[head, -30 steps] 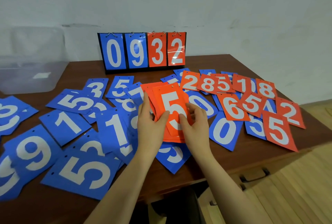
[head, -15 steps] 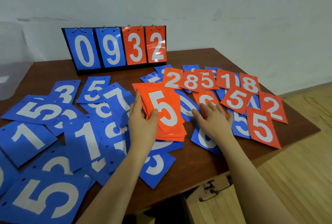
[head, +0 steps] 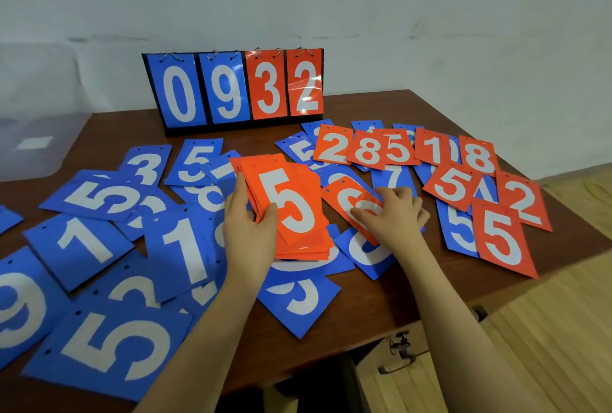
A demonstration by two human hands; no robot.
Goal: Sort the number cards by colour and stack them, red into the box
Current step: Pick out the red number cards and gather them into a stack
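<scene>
table [head: 390,293]: brown wood, filling most of my view and carrying all the cards; a pale wall stands behind it.
box [head: 36,121]: clear plastic, at the far left edge of the table, well apart from both hands; i see a white label in it, no cards that i can make out.
scoreboard [head: 235,88]: upright at the back of the table, reading 0 9 in blue and 3 2 in red, its cards hung on rings.
blue cards [head: 109,346]: scattered face up over the left half of the table and overlapping; more lie under the red ones on the right.
loose red cards [head: 496,237]: spread on the right side, a row of 2, 8, 5, 1, 8 at the back, then 5, 2 and a big 5 nearer me, lying over blue ones.
red stack [head: 291,210]: in the middle of the table, a 5 on top, the pile slightly fanned and resting on blue cards.
left hand [head: 246,224]: clasping the red stack at its left edge, thumb on the top 5, fingers behind the far edge.
right hand [head: 395,214]: just right of the stack, fingers curled onto the red 6 [head: 351,202], pinching it; the card sits tilted, one end up off the blue cards below.
</scene>
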